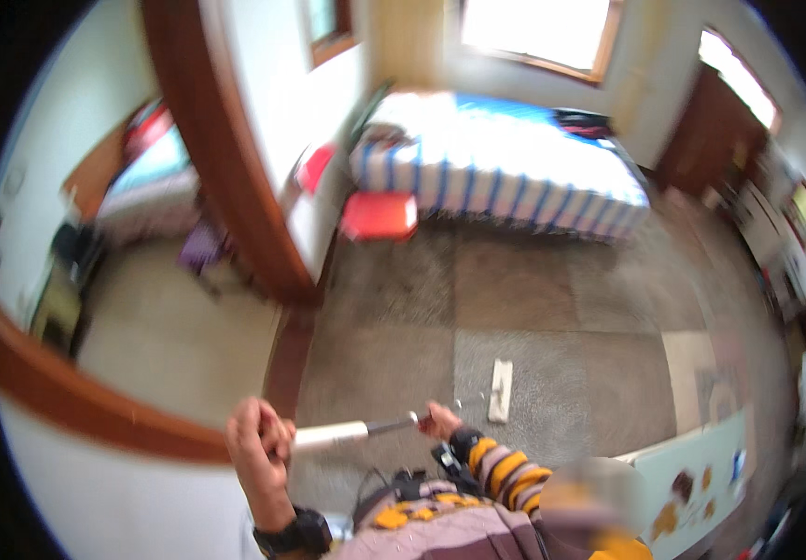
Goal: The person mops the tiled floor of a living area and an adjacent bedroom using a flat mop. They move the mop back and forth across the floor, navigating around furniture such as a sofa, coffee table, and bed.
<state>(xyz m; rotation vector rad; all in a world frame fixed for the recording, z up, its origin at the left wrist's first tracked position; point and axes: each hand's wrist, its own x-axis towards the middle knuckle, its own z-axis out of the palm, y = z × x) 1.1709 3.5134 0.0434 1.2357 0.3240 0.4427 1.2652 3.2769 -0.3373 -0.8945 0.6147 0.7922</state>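
A flat mop with a long handle (pixel 333 434) reaches across the view in front of me. My left hand (pixel 259 444) is closed around the top end, next to the white grip section. Lower down, my right hand (pixel 440 421) wraps around the thin dark pole. The mop's white rectangular head (pixel 501 390) lies on the grey-brown tiled floor (pixel 529 294), to the right of my right hand. Around the head the floor has a wet-looking sheen. Dark bands circle both my wrists, and a striped sleeve covers my right arm.
A pale green table (pixel 697 476) with a flower pattern stands close at my right. Ahead are a red stool (pixel 380 215) and a bed (pixel 501 161) with a blue-striped cover. A brown door frame (pixel 235 140) at left borders another room with a bed (pixel 151 182). Cluttered furniture (pixel 774 231) lines the right wall.
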